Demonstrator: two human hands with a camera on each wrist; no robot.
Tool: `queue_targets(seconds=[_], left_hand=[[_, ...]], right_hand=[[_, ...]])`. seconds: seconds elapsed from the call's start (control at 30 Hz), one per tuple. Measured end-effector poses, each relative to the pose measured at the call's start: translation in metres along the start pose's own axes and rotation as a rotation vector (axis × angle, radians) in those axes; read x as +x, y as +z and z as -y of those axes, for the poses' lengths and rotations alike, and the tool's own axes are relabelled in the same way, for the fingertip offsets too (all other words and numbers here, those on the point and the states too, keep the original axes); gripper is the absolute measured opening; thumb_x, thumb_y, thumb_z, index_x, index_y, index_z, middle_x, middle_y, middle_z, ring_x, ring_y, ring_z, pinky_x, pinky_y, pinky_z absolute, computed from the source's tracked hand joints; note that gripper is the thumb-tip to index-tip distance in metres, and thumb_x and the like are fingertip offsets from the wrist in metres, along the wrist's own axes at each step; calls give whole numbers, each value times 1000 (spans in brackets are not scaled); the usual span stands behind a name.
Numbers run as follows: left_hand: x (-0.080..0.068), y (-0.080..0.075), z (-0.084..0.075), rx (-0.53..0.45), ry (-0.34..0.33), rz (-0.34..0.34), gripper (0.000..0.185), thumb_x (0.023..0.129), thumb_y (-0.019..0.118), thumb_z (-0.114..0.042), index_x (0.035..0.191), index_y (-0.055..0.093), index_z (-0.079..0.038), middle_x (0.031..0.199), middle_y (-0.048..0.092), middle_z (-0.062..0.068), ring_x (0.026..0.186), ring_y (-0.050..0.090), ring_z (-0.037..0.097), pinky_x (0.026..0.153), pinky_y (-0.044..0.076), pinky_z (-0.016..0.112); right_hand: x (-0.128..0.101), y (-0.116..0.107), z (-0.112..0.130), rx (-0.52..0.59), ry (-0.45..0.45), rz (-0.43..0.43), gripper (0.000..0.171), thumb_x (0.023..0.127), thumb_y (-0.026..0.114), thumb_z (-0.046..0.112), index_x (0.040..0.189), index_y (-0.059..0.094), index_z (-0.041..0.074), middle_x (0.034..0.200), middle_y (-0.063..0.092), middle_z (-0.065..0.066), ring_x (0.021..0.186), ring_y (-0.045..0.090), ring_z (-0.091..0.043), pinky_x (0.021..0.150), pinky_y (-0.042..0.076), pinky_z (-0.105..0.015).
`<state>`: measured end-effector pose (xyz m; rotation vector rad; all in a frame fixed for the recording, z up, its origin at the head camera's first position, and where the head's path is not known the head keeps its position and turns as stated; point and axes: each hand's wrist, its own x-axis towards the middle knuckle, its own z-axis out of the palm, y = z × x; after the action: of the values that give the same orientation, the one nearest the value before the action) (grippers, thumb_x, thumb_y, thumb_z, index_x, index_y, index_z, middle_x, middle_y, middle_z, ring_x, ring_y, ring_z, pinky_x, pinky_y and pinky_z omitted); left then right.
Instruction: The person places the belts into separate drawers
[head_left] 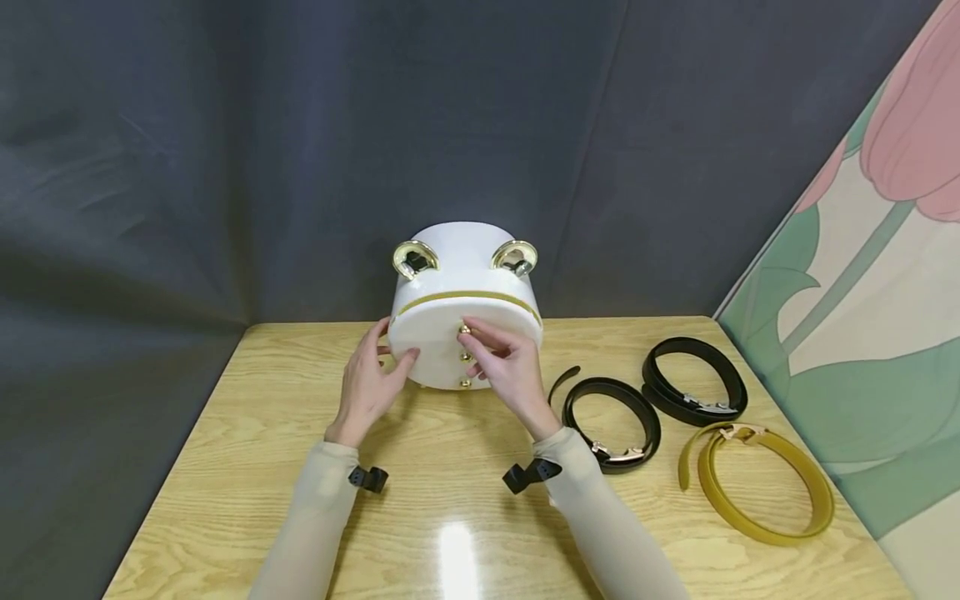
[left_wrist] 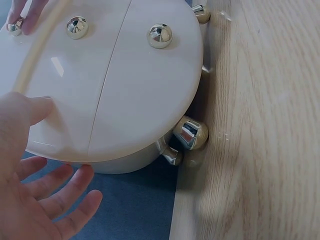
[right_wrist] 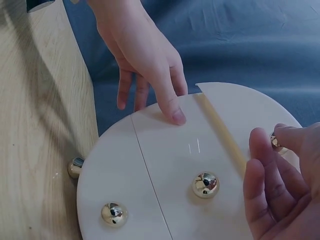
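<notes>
A round white box (head_left: 468, 275) with gold trim stands on the table, its flat front toward me. Down the front run three gold knobs, the middle knob (right_wrist: 205, 185) and bottom knob (right_wrist: 114, 214) among them. My right hand (head_left: 513, 371) pinches the top knob (head_left: 465, 330) between thumb and fingers. In the right wrist view the top drawer (right_wrist: 240, 102) juts out past the panels below, with a tan underside edge. My left hand (head_left: 367, 387) touches the box's left side, thumb on the front face, the other fingers loosely spread by the edge (left_wrist: 90, 162).
Two coiled black belts (head_left: 652, 417) (head_left: 738, 375) and a mustard-yellow belt (head_left: 825, 508) lie on the wooden table (head_left: 262, 467) at the right. A dark curtain (head_left: 480, 108) hangs behind the box. Gold feet (left_wrist: 191, 132) support it, and two gold rings (head_left: 414, 260) top it.
</notes>
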<state>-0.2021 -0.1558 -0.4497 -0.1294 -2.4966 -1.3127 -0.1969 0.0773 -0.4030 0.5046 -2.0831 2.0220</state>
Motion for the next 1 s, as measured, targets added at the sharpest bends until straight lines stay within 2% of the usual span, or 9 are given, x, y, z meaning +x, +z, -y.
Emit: queue_targets(seconds=[0.2,0.5,0.73,1.0], left_hand=[[1,0,0,-6,-2,1,74,101,72,-42,162,42,-12,158,54,13,118,69,35,97,57,51],[1,0,-1,-1,1,-8,72,100,74,-35,161,44,-12,158,54,14,120,68,37,98,57,51],[-1,0,-2,-13,-14,-3,71,99,76,-31,160,45,-14,159,53,14,124,66,38,100,56,54],[-2,0,1,-13,14,-2,72,97,77,-19,160,44,-11,159,53,16,124,67,40,102,57,56]], right_hand=[[-4,0,0,-5,-20,-2,31,98,76,5,129,76,0,107,79,-27,53,70,-18,55,59,-22],[-15,0,4,12,-36,24,31,97,75,-1,128,74,-6,110,77,-31,55,68,-5,59,64,-31],[-25,-1,8,20,-39,26,30,96,75,-2,126,74,-7,111,77,-30,56,68,-5,59,62,-24],[-35,-1,11,-30,-51,14,29,95,78,2,124,76,-5,110,78,-28,56,68,-5,57,60,-24]])
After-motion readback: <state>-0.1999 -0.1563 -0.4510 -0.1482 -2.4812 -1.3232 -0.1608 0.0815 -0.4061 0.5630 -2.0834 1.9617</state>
